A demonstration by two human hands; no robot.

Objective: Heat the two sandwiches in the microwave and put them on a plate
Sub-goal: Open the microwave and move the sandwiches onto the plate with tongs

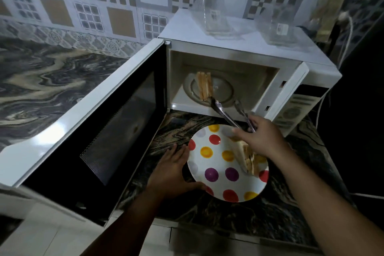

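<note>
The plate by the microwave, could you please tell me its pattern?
The plate is white with red, yellow and purple dots, seen in the head view.

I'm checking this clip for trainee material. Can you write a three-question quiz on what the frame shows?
1. True or false: both sandwiches are already on the plate.
2. Which hand holds the tongs? A) left hand B) right hand C) neither
3. Fill in: the microwave door is ____.

Key:
1. False: one sandwich on the plate, one sandwich in the microwave on the turntable.
2. B; the left hand rests against the plate's rim.
3. Open.
</note>
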